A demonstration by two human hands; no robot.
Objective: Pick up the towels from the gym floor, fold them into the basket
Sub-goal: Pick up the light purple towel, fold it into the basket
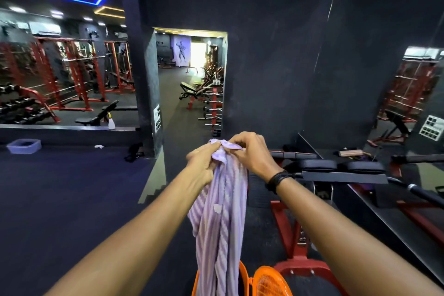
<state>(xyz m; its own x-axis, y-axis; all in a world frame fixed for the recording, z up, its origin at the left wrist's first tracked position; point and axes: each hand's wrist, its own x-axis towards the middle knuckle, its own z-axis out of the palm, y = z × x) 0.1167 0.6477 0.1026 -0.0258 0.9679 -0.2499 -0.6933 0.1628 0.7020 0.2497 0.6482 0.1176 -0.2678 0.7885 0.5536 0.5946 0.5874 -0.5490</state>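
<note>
Lilac striped towel [221, 218] hangs straight down, long axis 12-to-6, bunched at the top. Left hand [203, 163] and right hand [252, 154] both pinch its top edge, fingers curled, nearly touching. Orange basket [266, 282] sits at 6 o'clock from the grip, directly under the towel's tail. Likely next: spread the corners apart to fold. Wall placards are too small to read; no brands legible.

2 bare forearms, no sleeves in view; right wrist wears a black, seemingly corded wristband [278, 180].
</note>
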